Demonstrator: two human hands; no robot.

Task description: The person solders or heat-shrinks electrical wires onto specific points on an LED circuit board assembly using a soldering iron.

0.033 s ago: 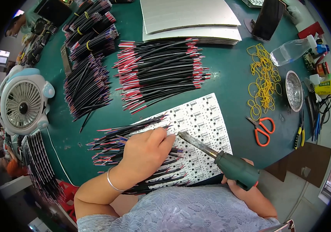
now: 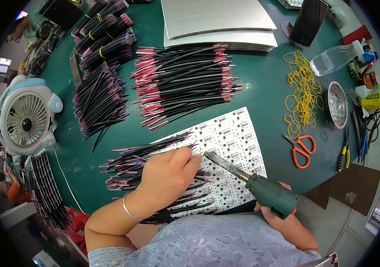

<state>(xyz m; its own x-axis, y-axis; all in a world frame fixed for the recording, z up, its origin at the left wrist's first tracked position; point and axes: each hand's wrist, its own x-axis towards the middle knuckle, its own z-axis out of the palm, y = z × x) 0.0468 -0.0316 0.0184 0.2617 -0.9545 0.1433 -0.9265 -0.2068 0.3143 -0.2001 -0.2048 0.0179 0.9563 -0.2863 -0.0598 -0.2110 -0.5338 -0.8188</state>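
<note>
Iron (image 2: 272,195): our right hand (image 2: 268,214) grips it; left hand (image 2: 168,175) curls, pinch unconfirmed; surface (image 2: 275,123) opens between edge of board (image 2: 240,139) and scissors (image 2: 295,142).

From my remote seat I see a pale lavender-grey lace top (image 2: 212,240) on the wearer, patterned all over with flower and leaf shapes. The left sleeve (image 2: 110,257) is of similar pale lace, ending above a bare left forearm (image 2: 110,224). I make out a plain, thin, rounded silver-coloured bangle (image 2: 125,208) behind the left hand (image 2: 168,175), which is ungloved.
</note>
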